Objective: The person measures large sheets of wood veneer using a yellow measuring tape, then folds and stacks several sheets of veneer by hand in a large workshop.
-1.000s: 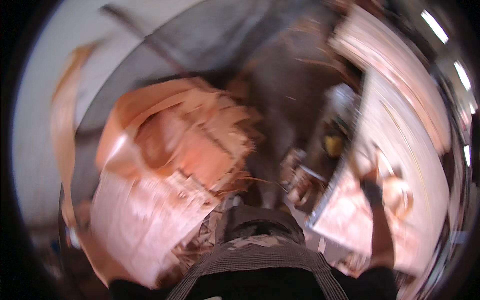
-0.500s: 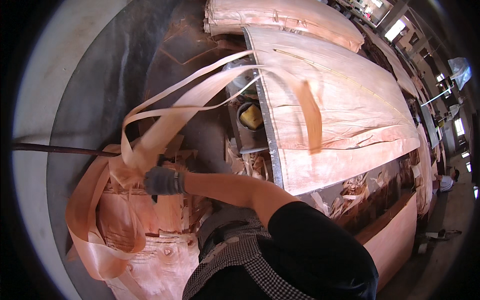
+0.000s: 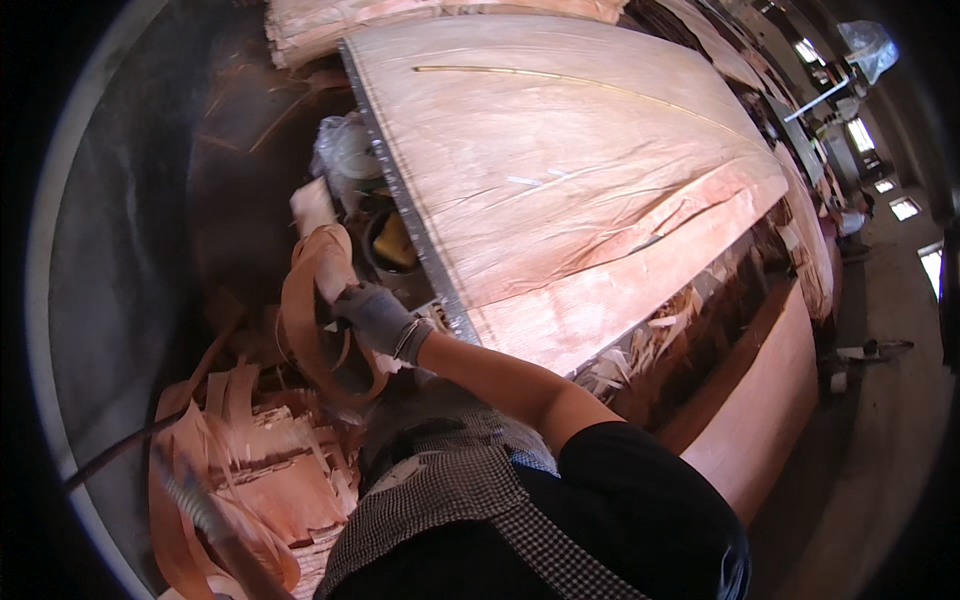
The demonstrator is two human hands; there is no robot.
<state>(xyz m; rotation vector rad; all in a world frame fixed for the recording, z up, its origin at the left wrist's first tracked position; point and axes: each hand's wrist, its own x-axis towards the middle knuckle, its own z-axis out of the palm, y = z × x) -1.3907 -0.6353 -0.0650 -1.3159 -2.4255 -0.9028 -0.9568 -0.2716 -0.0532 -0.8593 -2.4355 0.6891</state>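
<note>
My right hand (image 3: 375,318), in a grey glove, is closed around a bundle of wood veneer strips (image 3: 318,275). The strips loop down below the hand, and one end rises above it, left of the large veneer sheet (image 3: 560,180). At the lower left, my left hand (image 3: 185,492) is smeared by motion, so its fingers do not show clearly. It is over a heap of loose veneer pieces and curled strips (image 3: 275,480). A thin straight stick (image 3: 580,82) lies along the far part of the veneer sheet.
Beside the sheet's dark metal edge (image 3: 405,195) are a clear plastic bag (image 3: 345,150) and a round container with a yellow block (image 3: 393,243). A dark rod (image 3: 125,452) juts in at left. Veneer scraps (image 3: 660,345) fill a gap at right; another person (image 3: 852,218) is far off.
My right hand has moved right, toward the sheet's edge, with the strips, which no longer arc over the sheet. My left hand has come into view. The whole view has shifted.
</note>
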